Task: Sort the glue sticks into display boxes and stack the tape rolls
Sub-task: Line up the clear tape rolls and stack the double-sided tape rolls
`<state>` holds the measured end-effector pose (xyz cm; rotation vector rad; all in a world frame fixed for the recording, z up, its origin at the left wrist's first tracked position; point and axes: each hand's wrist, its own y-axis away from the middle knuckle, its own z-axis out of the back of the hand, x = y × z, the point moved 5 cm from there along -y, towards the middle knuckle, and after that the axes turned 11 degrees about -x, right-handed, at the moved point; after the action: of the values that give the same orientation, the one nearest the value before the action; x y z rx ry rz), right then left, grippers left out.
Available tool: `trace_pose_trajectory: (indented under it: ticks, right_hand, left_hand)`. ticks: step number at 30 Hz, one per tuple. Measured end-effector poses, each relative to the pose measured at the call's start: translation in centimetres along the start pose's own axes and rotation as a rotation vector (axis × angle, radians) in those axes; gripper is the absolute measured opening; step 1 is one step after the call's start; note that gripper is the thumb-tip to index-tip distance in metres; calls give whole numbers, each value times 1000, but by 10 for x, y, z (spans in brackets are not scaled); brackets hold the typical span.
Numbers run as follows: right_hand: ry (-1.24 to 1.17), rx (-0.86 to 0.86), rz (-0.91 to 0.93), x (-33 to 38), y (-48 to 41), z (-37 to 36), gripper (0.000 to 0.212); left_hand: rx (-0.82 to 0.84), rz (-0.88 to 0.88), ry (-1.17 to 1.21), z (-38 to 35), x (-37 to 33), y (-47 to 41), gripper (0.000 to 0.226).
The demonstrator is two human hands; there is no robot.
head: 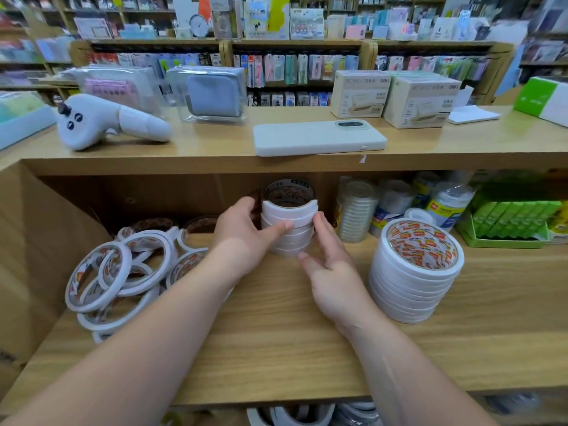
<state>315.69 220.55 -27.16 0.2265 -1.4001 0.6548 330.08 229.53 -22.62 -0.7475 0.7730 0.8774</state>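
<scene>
Head view: shop shelf [276,348], left hand [242,238] gripping tape stack [293,241], right hand [332,272] pressing it

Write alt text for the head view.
The left hand grips a stack of white tape rolls on a wooden shelf; the right hand touches its side. A taller white stack stands to its right; loose rolls lie to its left.

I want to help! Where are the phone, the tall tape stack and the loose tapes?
phone [319,139]: head view, its back.
tall tape stack [408,284]: head view, white side.
loose tapes [169,258]: head view, a roll's white edge.
</scene>
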Motion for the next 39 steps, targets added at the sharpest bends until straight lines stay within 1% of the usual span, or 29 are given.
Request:
trace_pose_trajectory:
  ticks: [2,3,8,14,16,18,19,21,23,24,25,27,28,30,35,37,39]
  right_hand:
    - [-15,2,5,-1,1,1,70]
    - [-22,5,10,-1,2,1,69]
    - [-36,1,15,0,2,0,66]
    - [-41,20,3,2,3,0,68]
    - [-33,28,6,3,4,-1,68]
    - [-26,30,10,2,5,-3,68]
    - [-20,30,8,1,6,-4,68]
    - [-25,16,-16,-3,6,-4,65]
    - [-57,-15,-66,-5,6,-3,65]
    - [-69,-24,-85,-6,6,-3,66]
    - [-73,-24,-90,-5,7,-2,66]
    - [-75,-18,-77,-3,8,-2,64]
    - [-74,-19,-68,-3,8,-2,62]
    - [-69,-18,-59,-2,8,-2,58]
    - [-58,-13,-45,-3,7,0,60]
    - [-65,-15,-44,-3,7,0,59]
    - [-67,-23,-41,-3,6,0,60]
  left_hand:
    - [-7,18,40,-3,6,2,103]
    - [-11,31,55,-4,9,1,104]
    - [-12,63,98,-5,14,-6,78]
    - [14,56,71,-3,20,-13,98]
    - [31,46,33,1,12,-9,102]
    - [39,12,-57,9,5,-7,99]
    - [23,-7,-133,16,4,-9,93]
    - [-60,-74,-367,39,2,-19,73]
    - [-81,-133,-594,63,7,-33,52]
    - [-46,-136,-694,72,12,-39,49]
    - [17,-124,-786,76,18,-42,50]
    - [162,-97,-937,74,23,-45,59]
    - [202,-96,-980,71,23,-44,60]
    - [223,-80,-1001,67,22,-46,62]
    - [210,-50,-1031,64,27,-47,63]
    - [190,-57,-968,64,24,-46,62]
    - [152,-77,-830,63,18,-45,59]
